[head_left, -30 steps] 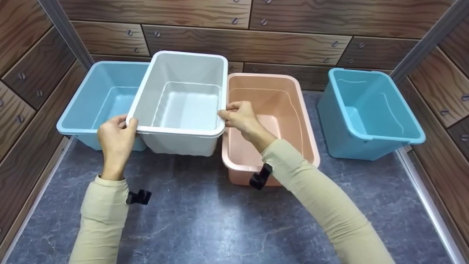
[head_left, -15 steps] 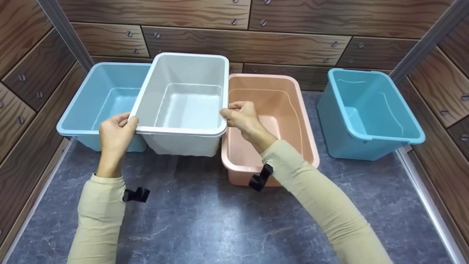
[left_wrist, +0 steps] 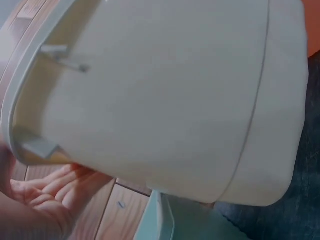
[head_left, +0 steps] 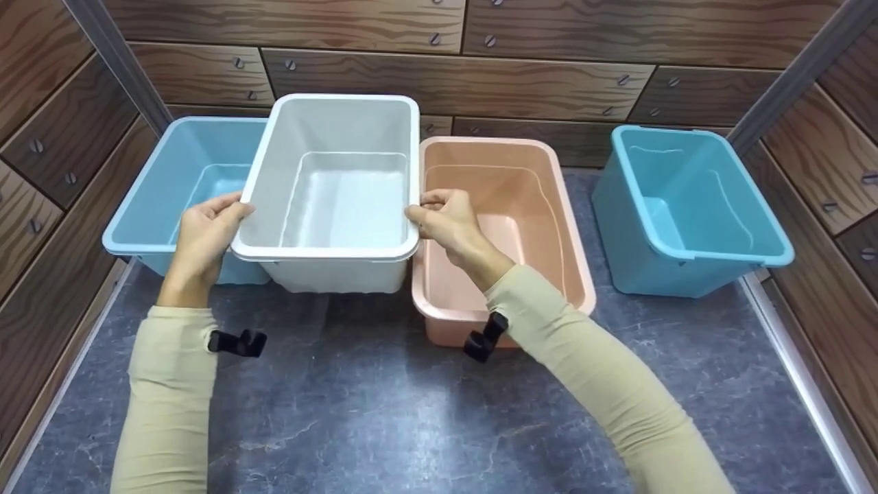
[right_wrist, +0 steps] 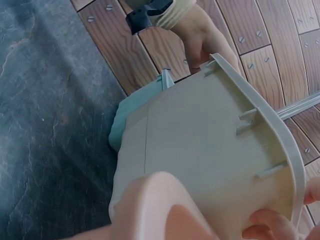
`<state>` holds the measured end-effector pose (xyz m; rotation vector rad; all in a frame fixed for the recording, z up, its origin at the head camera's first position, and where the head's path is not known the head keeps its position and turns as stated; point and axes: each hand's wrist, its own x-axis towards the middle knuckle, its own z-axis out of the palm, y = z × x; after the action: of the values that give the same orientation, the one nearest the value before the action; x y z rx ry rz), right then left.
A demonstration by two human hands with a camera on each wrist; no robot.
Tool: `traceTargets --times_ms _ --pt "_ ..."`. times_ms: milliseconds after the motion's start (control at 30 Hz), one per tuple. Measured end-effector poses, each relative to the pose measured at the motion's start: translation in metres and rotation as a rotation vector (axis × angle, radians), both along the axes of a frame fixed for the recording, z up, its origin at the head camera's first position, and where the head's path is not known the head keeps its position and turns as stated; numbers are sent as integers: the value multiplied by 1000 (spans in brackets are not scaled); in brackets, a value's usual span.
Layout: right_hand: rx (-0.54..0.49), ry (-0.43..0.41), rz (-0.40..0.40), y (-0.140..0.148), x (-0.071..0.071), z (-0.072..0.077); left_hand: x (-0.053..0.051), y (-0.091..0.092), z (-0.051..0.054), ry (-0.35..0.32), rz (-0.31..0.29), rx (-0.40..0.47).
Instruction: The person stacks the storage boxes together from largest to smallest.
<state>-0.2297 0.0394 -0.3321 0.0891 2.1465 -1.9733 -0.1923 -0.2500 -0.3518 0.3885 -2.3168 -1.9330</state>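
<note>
A pale grey-white bin (head_left: 339,274) stands between a light blue bin and a pink bin, its rim overlapping the blue one's. My left hand (head_left: 204,240) holds its left rim, thumb on top; in the left wrist view the left hand (left_wrist: 55,200) has its fingers extended under the rim. On the opposite rim, the right hand (head_left: 458,226) pinches with thumb above and fingers below. From the right wrist view, the fingers of my right hand (right_wrist: 275,225) press the grey-white bin's side (right_wrist: 190,130) beneath its lip.
The light blue bin (head_left: 147,185) is at the left. The pink bin (head_left: 504,154) lies under my right forearm. A turquoise bin (head_left: 621,233) stands apart at the right. Wood-patterned walls (head_left: 370,75) border the dark marbled floor (head_left: 384,412) at the back and both sides.
The grey-white bin has shifted slightly left and toward me over the last half second. My left hand has moved a little up its left rim; the right hand keeps its hold.
</note>
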Motion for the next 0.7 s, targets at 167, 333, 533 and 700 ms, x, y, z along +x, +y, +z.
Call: traceTargets --times_ms 167,333,533,700 --pt "30 23 25 4 -2 -2 -1 -4 0 61 -41 150" --pt "62 39 63 7 -5 -4 0 -4 2 82 -49 187" --pt "-16 51 92 10 -7 -3 1 -5 4 90 -48 213" --pt "-76 34 88 10 -7 -3 2 -5 6 97 -44 216"
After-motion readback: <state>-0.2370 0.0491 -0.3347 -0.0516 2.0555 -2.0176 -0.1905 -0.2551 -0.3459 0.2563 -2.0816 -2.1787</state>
